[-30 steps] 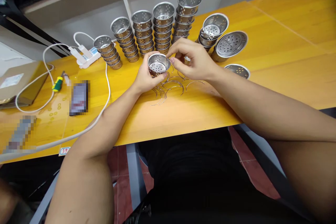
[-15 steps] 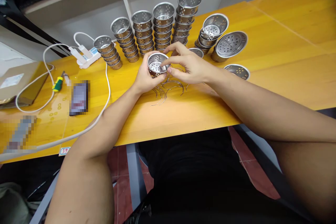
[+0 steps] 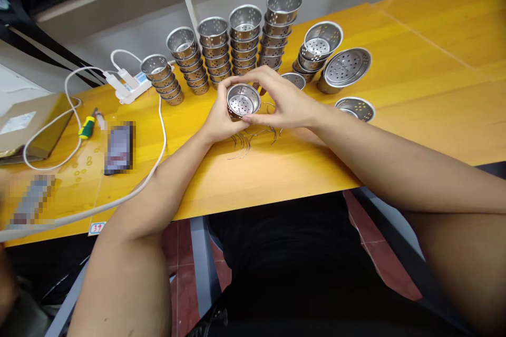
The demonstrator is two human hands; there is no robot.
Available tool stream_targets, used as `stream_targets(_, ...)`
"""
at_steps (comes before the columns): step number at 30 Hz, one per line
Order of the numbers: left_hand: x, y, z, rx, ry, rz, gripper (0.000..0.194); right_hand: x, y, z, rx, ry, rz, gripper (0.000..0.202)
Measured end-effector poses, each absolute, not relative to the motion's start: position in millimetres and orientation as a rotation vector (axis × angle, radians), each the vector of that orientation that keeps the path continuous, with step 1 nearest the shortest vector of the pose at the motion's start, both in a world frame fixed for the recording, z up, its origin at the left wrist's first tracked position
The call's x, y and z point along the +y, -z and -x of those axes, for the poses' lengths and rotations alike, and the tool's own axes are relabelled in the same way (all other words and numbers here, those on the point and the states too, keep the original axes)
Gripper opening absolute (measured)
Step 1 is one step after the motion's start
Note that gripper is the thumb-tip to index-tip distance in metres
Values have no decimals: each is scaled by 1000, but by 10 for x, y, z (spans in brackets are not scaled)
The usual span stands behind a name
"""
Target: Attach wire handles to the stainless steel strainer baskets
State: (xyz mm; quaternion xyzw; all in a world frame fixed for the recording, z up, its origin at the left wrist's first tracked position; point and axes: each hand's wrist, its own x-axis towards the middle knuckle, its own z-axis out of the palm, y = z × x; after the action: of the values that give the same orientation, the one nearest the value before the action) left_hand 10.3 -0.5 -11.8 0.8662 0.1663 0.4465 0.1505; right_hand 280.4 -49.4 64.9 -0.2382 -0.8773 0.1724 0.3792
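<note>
Between my two hands is a small perforated metal strainer cup [image 3: 242,102], its mouth tilted up towards me and a thin line of wire showing inside. My left hand [image 3: 221,113] wraps round its left side, thumb along the near edge. My right hand [image 3: 279,97] closes on the right side, with the thumb at the front rim and the fingers behind. Thin curved wires [image 3: 242,146] lie on the yellow table [image 3: 276,168] just under and beside the cup. Behind my right hand, another strainer cup [image 3: 293,81] is partly hidden.
Several stacks of strainer cups [image 3: 213,51] stand along the back. To the right are a leaning stack [image 3: 316,60], a tilted cup [image 3: 348,67] and a low cup [image 3: 356,108]. On the left lie a power strip [image 3: 134,89], white cable, screwdriver [image 3: 87,126] and blurred phone [image 3: 119,147].
My right fingers have left the cup's inside and now grip its outer right side. The cup has shifted slightly right and turned more towards me. Something blurred appears at the far left edge.
</note>
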Motion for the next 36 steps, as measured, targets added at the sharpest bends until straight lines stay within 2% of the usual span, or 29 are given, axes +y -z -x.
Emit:
stream_targets(6,-96,111,-138,606,-1190,-2600,118,-510,-902,-3021,-2362,-341,746,88)
stream_targets(9,-32,168,-66,658,-1171,-2558,113,-496,-1121,-3282,-2344,-202,988,85)
stream_targets(14,99,246,79,747,-1180,-2520,103,-440,-1229,-3494,-2446,58,1360,92)
stream_targets(19,103,243,82,717,-1152,-2541,103,-479,-1177,-3383,-2512,227,1446,74)
stream_targets(23,103,239,73,704,-1157,-2544,101,-475,-1148,-3355,-2545,222,1515,70)
stream_targets(28,146,237,106,717,-1208,-2557,95,-353,-1053,-3408,-2603,136,1513,78)
stream_targets(36,215,193,225,877,-1325,-2513,92,-299,-940,-3465,-2619,103,1470,66)
